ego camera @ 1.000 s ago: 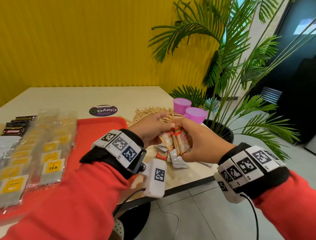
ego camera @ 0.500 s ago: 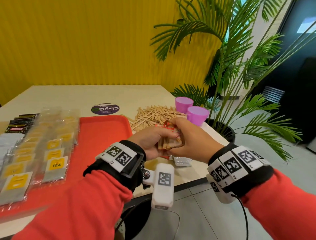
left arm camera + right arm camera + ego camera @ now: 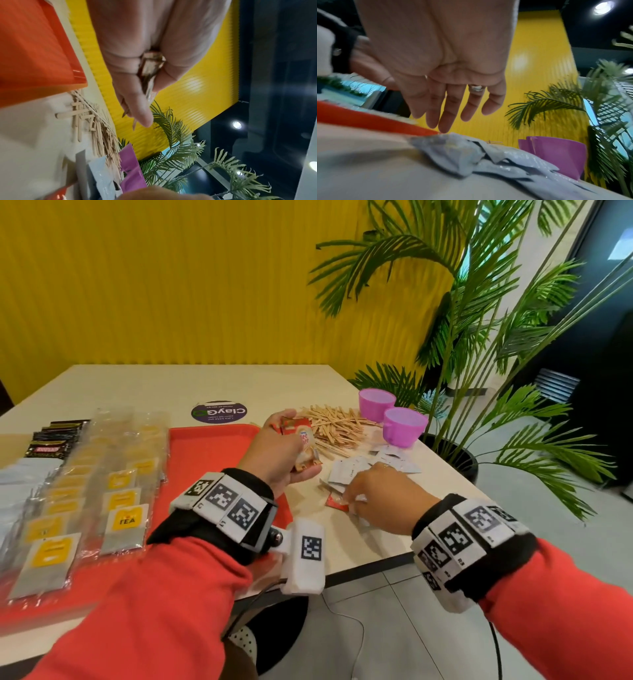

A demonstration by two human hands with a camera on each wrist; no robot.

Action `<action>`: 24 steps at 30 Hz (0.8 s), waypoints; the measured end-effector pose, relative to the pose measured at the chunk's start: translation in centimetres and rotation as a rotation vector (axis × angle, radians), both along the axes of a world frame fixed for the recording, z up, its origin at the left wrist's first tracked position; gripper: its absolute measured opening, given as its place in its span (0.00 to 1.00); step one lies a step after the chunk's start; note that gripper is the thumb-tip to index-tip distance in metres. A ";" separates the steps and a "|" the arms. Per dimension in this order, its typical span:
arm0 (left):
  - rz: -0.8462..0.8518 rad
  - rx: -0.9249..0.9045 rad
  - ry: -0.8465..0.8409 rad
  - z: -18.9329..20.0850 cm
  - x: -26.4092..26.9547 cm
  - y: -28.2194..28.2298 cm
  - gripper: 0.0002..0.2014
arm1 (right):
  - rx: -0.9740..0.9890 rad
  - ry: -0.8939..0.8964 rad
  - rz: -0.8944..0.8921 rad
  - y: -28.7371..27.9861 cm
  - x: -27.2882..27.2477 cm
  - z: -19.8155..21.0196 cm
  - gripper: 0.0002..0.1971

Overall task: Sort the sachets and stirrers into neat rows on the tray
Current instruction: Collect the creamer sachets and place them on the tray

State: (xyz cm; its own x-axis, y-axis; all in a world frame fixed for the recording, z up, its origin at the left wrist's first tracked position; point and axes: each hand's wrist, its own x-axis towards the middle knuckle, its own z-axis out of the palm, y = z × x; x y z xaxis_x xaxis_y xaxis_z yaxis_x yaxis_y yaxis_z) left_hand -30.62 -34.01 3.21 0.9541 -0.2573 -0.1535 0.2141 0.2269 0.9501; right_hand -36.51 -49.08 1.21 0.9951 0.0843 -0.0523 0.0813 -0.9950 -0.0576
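Observation:
My left hand [image 3: 286, 453] grips a small stack of red-and-cream creamer sachets [image 3: 305, 446] above the table, just right of the red tray [image 3: 212, 453]; the left wrist view shows the stack's edge [image 3: 150, 70] pinched between thumb and fingers. My right hand [image 3: 373, 501] hovers with straight fingers [image 3: 447, 115] over loose white sachets [image 3: 356, 474], their tips at a red sachet [image 3: 337, 503]. Rows of yellow tea sachets [image 3: 125, 517], white sachets and dark sachets [image 3: 51, 440] fill the tray's left part. Wooden stirrers [image 3: 337, 426] lie in a heap behind.
Two purple cups [image 3: 404, 428] stand at the table's right corner beside a potted palm [image 3: 496, 344]. A round purple sticker [image 3: 219, 412] sits behind the tray. The table's front edge [image 3: 370, 568] runs just below my right wrist.
My hands have parted. The left hand keeps the creamer stack and has moved up and left toward the tray; the right hand has let go and dropped to the loose sachets on the table.

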 end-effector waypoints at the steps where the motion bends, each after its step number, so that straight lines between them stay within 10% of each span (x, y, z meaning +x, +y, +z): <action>1: 0.008 -0.009 -0.003 0.0 0.0 0.1 0.26 | -0.065 0.008 0.030 0.4 0.0 -0.2 0.15; 11: 0.012 -0.070 -0.022 -0.3 -0.8 0.0 0.30 | -0.397 0.122 0.050 3.2 1.4 0.2 0.11; 24: -0.001 -0.140 0.045 -0.8 -1.6 1.3 0.23 | 0.088 0.132 0.128 2.8 -1.5 -0.3 0.29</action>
